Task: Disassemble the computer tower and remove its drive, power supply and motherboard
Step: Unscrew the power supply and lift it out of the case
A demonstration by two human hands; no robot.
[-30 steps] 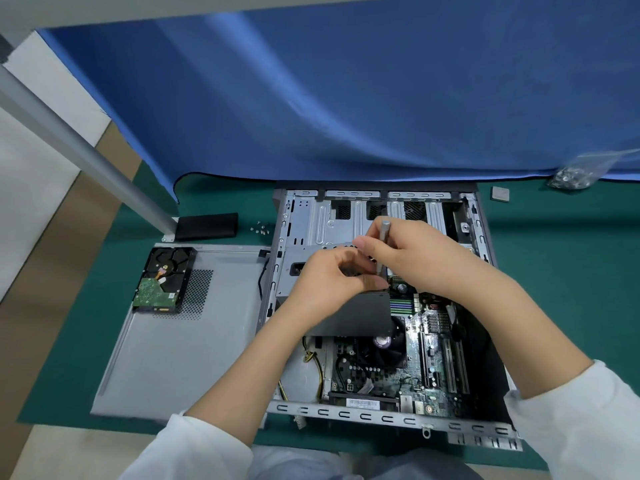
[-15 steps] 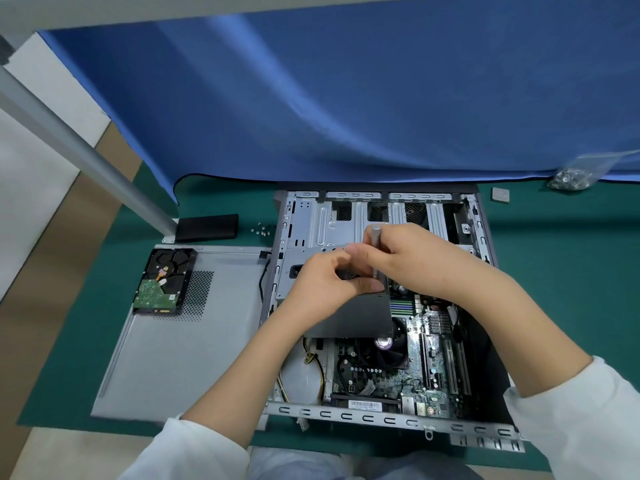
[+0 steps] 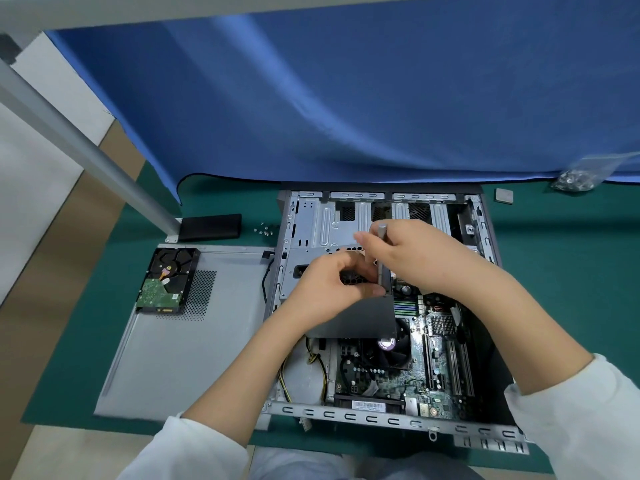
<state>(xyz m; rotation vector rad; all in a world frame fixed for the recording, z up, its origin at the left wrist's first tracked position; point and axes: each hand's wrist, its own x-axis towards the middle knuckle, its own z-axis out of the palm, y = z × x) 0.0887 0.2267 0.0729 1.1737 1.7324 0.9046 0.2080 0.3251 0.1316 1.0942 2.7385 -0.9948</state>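
Right hand (image 3: 419, 261) fingers wrap screwdriver (image 3: 382, 258) upright; my left hand (image 3: 332, 289) pinches its tip, steadying bit on power supply (image 3: 360, 317) screw.

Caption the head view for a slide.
Right hand drives a screwdriver at the power supply; left hand steadies it.
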